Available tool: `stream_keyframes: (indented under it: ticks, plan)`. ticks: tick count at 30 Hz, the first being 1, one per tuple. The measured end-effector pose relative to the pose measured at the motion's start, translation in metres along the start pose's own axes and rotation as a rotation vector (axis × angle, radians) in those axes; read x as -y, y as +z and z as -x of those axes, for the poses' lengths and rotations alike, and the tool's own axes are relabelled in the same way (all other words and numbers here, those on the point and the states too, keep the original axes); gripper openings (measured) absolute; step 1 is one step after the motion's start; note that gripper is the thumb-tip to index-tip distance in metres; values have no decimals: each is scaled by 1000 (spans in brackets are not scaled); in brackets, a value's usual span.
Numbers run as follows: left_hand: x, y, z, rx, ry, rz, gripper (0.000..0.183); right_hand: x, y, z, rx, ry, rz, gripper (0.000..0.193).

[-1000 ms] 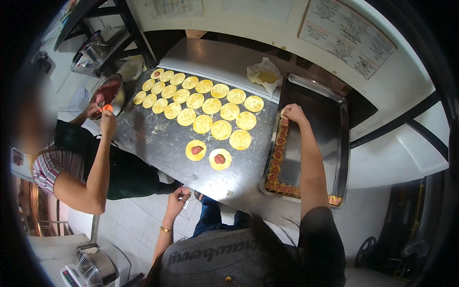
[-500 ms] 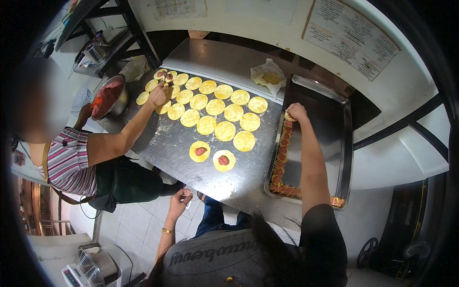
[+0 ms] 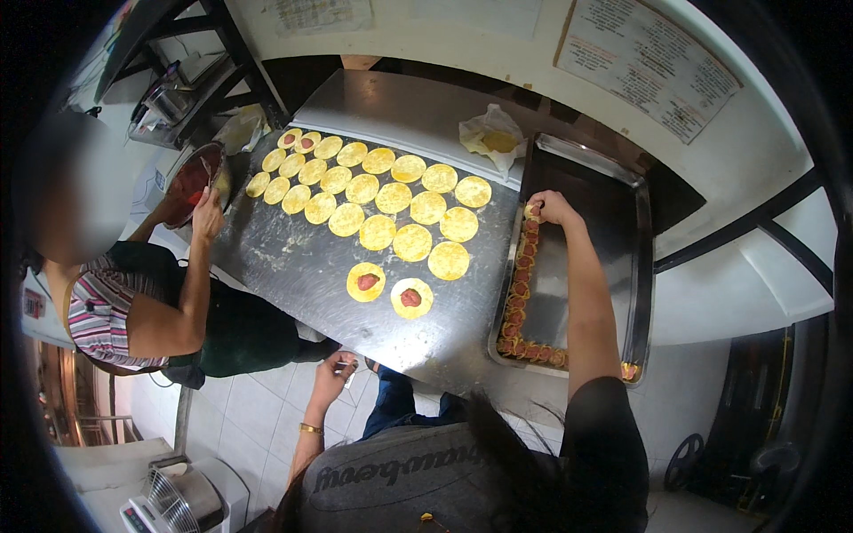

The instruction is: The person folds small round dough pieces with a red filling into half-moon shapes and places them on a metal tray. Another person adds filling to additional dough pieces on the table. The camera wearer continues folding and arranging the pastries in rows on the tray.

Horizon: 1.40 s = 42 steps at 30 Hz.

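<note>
My right hand (image 3: 554, 209) is closed on an open-topped dumpling (image 3: 532, 212), at the far end of the row in a deep metal tray (image 3: 646, 266). Packed side by side, dumplings (image 3: 515, 313) with reddish filling line the tray's left and near edges. My left hand (image 3: 334, 377) is low beyond the table's near edge, its fingers curled round a small, pale thing too small to make out. On the metal table left of the tray lie rows of round yellow wrappers (image 3: 378, 232). Two nearer wrappers (image 3: 366, 282) carry dabs of meat filling, as do two at the far left.
At the left a co-worker in a striped shirt has a hand (image 3: 209, 213) at a metal bowl of red meat filling (image 3: 188, 182). A plastic bag (image 3: 496, 140) with yellow wrappers lies behind the tray. A scale with a pot (image 3: 182, 497) stands lower left.
The co-worker's hand has drawn back from the far-left wrappers to the bowl, leaving two filling dabs there in plain sight. My right hand stays at the same dumpling; my left hand has barely moved.
</note>
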<state>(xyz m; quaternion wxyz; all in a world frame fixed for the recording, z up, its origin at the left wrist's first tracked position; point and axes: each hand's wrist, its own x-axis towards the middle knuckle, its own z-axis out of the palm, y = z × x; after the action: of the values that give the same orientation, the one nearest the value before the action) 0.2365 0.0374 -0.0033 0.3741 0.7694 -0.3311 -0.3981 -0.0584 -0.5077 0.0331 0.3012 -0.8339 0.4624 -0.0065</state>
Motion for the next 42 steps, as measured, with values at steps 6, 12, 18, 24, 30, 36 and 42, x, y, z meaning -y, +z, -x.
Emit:
stream_keyframes:
  ticks: [6, 12, 18, 24, 30, 36, 42]
  plan:
    - [-8, -4, -8, -67, 135, -36, 18, -17, -5, 25, -244, -82, -95, 20]
    - [-87, 17, -7, -177, 315, -175, 27, 64, -10, 88, -242, -251, -327, 31]
    - [-110, 79, -14, 4, 396, 5, 39, 152, 103, 171, 161, -585, -281, 26]
    - [-76, 113, -10, 22, 357, 119, 37, 166, 177, 217, 143, -527, -357, 24]
    - [-74, 120, -13, -56, 406, 90, 34, 167, 178, 233, -5, -487, -317, 36]
    - [-73, 122, -13, -75, 288, 86, 28, 167, 189, 238, -84, -411, -329, 35]
    - [-77, 126, -6, -151, 308, 45, 24, 168, 199, 239, -111, -413, -343, 37]
